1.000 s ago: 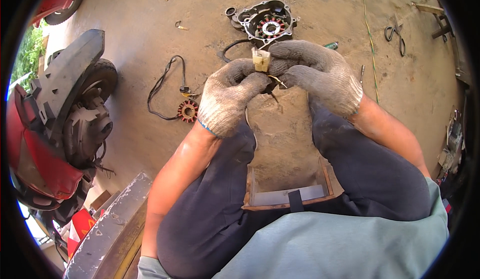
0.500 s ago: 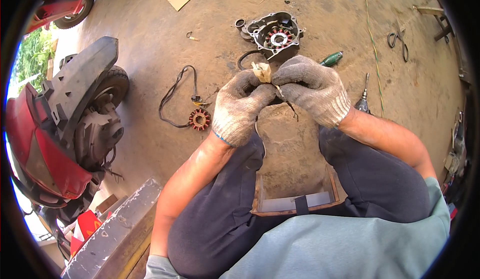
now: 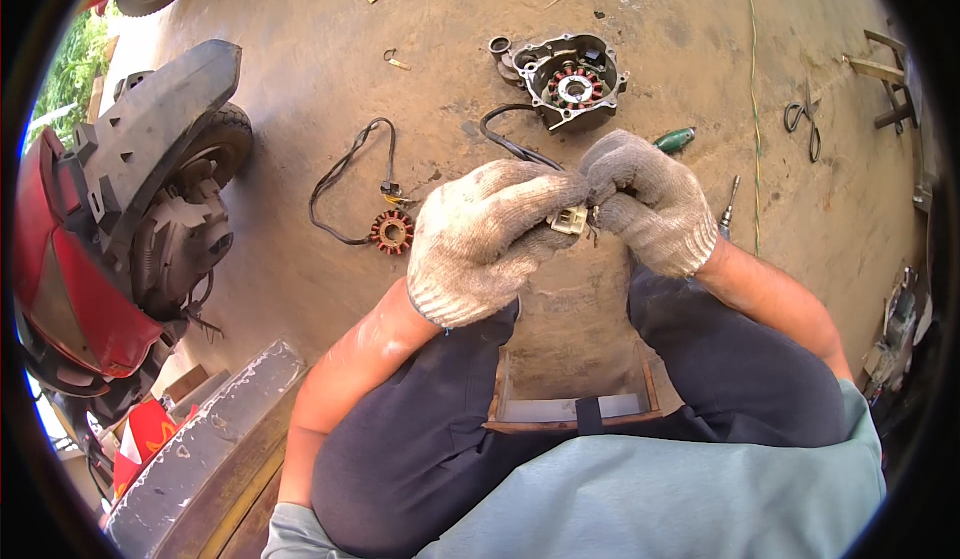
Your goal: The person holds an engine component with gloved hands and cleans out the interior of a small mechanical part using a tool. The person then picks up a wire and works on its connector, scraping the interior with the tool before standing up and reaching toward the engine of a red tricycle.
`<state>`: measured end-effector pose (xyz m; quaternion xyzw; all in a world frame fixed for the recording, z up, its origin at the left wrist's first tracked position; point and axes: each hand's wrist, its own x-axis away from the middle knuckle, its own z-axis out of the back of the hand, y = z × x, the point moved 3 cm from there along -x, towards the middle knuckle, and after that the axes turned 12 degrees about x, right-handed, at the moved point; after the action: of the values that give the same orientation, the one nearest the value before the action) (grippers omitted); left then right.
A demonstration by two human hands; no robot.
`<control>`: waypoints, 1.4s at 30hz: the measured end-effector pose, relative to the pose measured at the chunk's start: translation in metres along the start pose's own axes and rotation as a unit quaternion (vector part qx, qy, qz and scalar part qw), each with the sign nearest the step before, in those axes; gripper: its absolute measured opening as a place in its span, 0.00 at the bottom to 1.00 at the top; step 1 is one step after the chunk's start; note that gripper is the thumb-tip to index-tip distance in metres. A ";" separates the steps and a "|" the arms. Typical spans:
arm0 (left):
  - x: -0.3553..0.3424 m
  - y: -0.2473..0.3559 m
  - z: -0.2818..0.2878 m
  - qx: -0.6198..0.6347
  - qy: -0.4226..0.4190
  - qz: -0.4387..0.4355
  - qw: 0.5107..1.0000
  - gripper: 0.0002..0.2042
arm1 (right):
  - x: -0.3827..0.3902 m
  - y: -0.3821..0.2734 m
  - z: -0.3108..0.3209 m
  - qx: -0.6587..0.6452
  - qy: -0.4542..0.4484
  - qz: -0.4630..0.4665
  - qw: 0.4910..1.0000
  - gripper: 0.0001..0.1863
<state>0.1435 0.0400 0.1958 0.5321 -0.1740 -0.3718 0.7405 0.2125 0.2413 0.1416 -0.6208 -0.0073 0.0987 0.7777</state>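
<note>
"So, what is new with your hands?"

"My left hand (image 3: 485,234), in its glove, now lies more flat, with its back up. It pinches the white plug (image 3: 569,221). The plug is no longer standing up above my fingers. It sits lower and nearer to me, tipped under them."

"And the other one?"

"My right hand (image 3: 655,199) is just right of the plug. Its finger and thumb are curled in close. The tips are too small to see well, so I cannot tell if they hold a wire."

"What does the change mean?"

"I think I can see the plug better this way, with both hands close to the small bits."

"What is around you?"

"Far off is a metal cover (image 3: 588,117) with a coil ring (image 3: 572,79) inside. A black cable (image 3: 508,143) runs from it toward my hands. I can't see where it ends. To the left lies a loose coil ring (image 3: 392,231). A green handle (image 3: 675,140) is just past my right hand."
</note>
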 end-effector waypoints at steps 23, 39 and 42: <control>0.014 -0.035 -0.028 0.520 0.185 0.347 0.759 0.17 | -0.015 -0.013 0.009 0.243 0.008 -0.029 0.970 0.10; 0.023 -0.040 -0.038 0.498 0.169 0.305 0.794 0.16 | -0.005 -0.009 0.009 0.201 -0.078 -0.156 0.964 0.13; 0.023 -0.041 -0.038 0.517 0.174 0.297 0.784 0.16 | -0.005 -0.006 0.009 0.175 -0.071 -0.176 0.966 0.13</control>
<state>0.1685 0.0420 0.1411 0.8130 -0.3579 0.1109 0.4457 0.2072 0.2473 0.1502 -0.4550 -0.1543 0.0045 0.8770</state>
